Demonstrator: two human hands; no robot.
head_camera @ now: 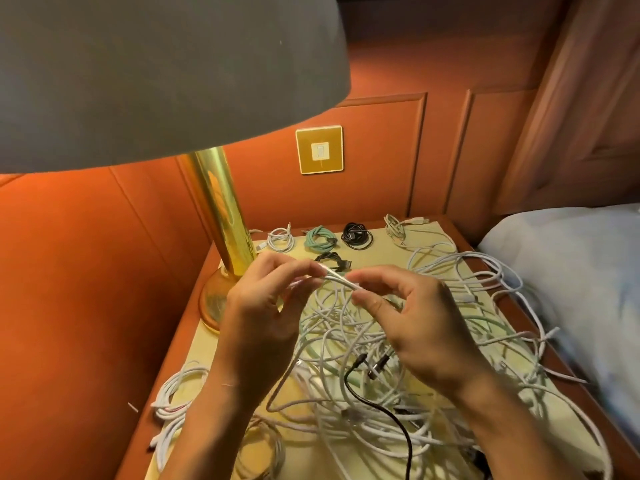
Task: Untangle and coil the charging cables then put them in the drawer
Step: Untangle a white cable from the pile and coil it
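I see both hands raised over the nightstand (pixel 446 233), pinching one white cable (pixel 341 277) between them. Left hand (pixel 266 306) grips it with thumb and fingertips closed tight at the cable's upper end; right hand (pixel 412 317) pinches the lower end the same way, other fingers curled loosely. The held stretch runs short and taut between the two pinches, tilted down toward the right hand. It looks like a doubled strand, but blur makes that hard to confirm.

Directly below both hands lies the tangled pile of cables (pixel 381 375), mostly white, with a black cable (pixel 388 407) snaking through it under the right wrist. Beyond the fingertips, a row of finished coils: white coil (pixel 280 239), green coil (pixel 318 239), black coil (pixel 356 235), and a looser white bundle (pixel 398 230) past the right hand. A small dark cable (pixel 332 261) sits just behind the held strand. Left of the left hand stands the brass lamp (pixel 221 216). Near the left forearm, another white bundle (pixel 180 396) hangs at the nightstand edge.
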